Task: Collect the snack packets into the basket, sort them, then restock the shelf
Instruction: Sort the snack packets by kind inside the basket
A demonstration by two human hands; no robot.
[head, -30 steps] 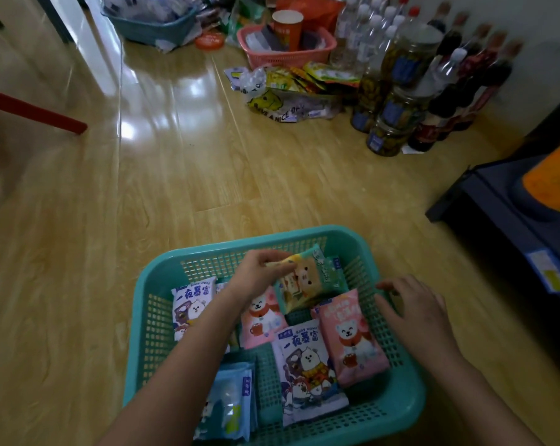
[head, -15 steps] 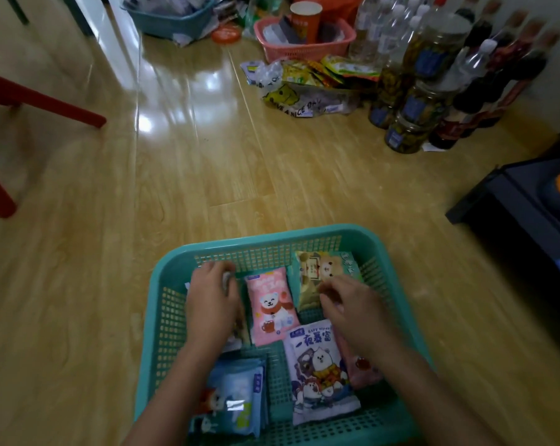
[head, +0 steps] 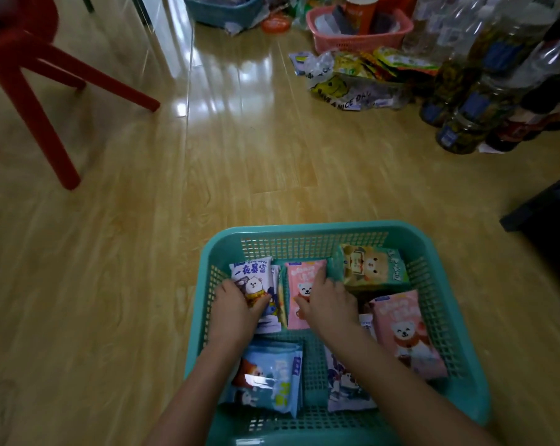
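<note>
On the wooden floor [head: 208,188] sits the teal basket [head: 304,228], holding the snack packets: blue packets [head: 269,381] at its near-left corner, a pink packet [head: 404,329] along its right wall. Sorting looks to be under way. At its far-left corner the left hand [head: 237,312] grips a white-and-purple stack [head: 251,278]; just beside it the right hand [head: 330,304] presses, fingers fairly straight, on a second pink packet [head: 304,278]. Next, that one probably needs pinching and carrying to its match

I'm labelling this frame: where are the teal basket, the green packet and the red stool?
teal basket [head: 304,231]: head view, far rim.
green packet [head: 372,267]: head view, printed front.
red stool [head: 42,133]: head view, front leg.
</note>
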